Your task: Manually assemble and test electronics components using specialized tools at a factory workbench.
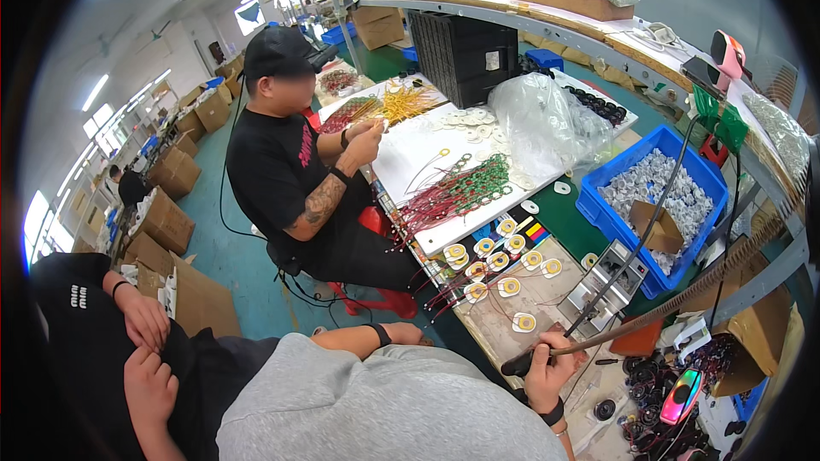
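Observation:
My right hand, with a black band on the wrist, is closed round a black-handled tool at the near edge of the workbench; its exact kind is not clear. A dark cord runs up past it to the right. My left hand lies low beside the bench edge, beyond a black wristband, with its fingers hidden. Ahead of my right hand, several white discs with yellow rings and thin wires are spread on the bench. A metal box-shaped device stands beside them.
A co-worker in a black cap sits at a white board with red and green wires. A blue crate holds white parts. Dark parts clutter the right; a coiled hose crosses there. Another person sits left.

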{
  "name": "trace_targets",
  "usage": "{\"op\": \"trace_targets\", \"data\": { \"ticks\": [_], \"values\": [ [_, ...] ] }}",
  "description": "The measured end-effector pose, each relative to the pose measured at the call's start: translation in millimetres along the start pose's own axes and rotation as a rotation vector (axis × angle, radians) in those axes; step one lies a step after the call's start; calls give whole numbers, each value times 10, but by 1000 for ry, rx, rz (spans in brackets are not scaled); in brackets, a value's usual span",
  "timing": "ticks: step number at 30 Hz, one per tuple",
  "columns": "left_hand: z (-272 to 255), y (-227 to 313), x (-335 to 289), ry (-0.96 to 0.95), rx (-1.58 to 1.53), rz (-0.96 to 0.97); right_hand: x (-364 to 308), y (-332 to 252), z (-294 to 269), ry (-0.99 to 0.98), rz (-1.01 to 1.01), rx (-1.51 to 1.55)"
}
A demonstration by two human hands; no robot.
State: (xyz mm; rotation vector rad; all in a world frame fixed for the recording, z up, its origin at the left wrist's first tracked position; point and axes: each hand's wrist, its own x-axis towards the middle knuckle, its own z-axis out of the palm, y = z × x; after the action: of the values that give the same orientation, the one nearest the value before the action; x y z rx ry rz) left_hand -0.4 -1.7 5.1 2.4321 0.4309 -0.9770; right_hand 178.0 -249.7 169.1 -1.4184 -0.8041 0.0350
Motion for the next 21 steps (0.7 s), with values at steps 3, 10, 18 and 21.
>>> {"op": "trace_targets", "data": {
  "ticks": [3, 10, 18, 21],
  "values": [
    [-78, 28, -45, -4, 5, 4, 3, 10, 21, 15, -13, 11],
    [-117, 49, -83, -20, -5, -33, -5, 30, 26, 8, -34, -25],
    [-109, 29, -68, -19, -11, -17, -26, 82, 20, 8, -2, -20],
    [-80, 65, -110, -12, -18, -10, -56, 83, -9, -10, 21, -19]
  ]
}}
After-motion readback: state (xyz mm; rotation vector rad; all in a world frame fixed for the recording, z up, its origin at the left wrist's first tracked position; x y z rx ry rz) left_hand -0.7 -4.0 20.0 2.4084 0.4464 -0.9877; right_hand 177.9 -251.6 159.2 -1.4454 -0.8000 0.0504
